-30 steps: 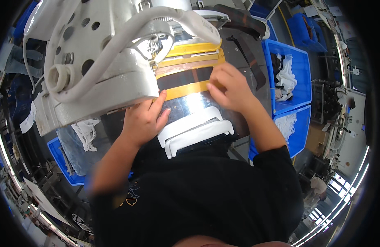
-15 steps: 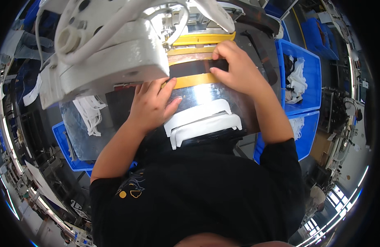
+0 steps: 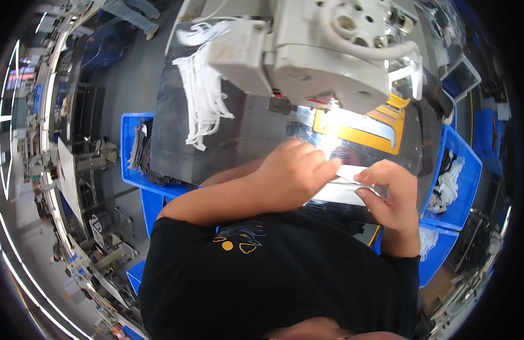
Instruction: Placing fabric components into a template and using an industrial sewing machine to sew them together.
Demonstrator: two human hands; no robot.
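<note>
White curved fabric pieces (image 3: 342, 194) lie at the table's near edge, close in front of my body. My left hand (image 3: 299, 173) is closed at their left end, its thumb and fingertips together over the upper edge; whether cloth is pinched there is hidden. From the right, my right hand (image 3: 393, 195) grips the upper white piece between thumb and fingers. Beyond the hands, a yellow template (image 3: 358, 136) with a long pale curved slot lies flat, partly below the sewing machine head (image 3: 330, 68).
A bundle of white straps (image 3: 202, 93) lies on the left of the dark metal table (image 3: 250, 130). Blue bins stand on both sides: one (image 3: 138, 180) with dark pieces at left, another (image 3: 466, 187) with white and black cloth at right.
My hands have left the yellow template and come back toward my body, onto the white pieces. The view has turned, so the machine appears farther right.
</note>
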